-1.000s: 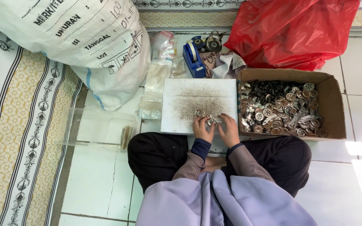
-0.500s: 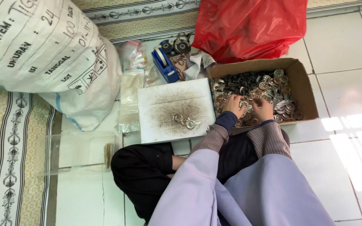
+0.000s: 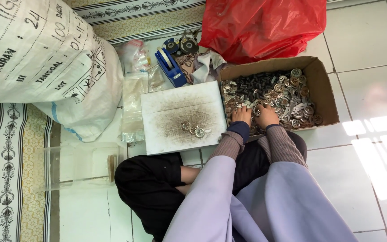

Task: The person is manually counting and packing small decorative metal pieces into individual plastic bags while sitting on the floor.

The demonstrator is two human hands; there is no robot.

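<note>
Metal discs and clips fill the cardboard box (image 3: 323,85), into which I see both the left hand (image 3: 242,114) and right hand (image 3: 267,115) have moved from the white board (image 3: 157,134), fingers buried, their grip untellable, three discs (image 3: 192,128) left behind.

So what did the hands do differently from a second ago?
Both hands left the white board and moved to the right into the cardboard box. Now the left hand and right hand rest on the metal parts. A few small round pieces lie let go on the board. The big sack and red bag stayed put.
</note>
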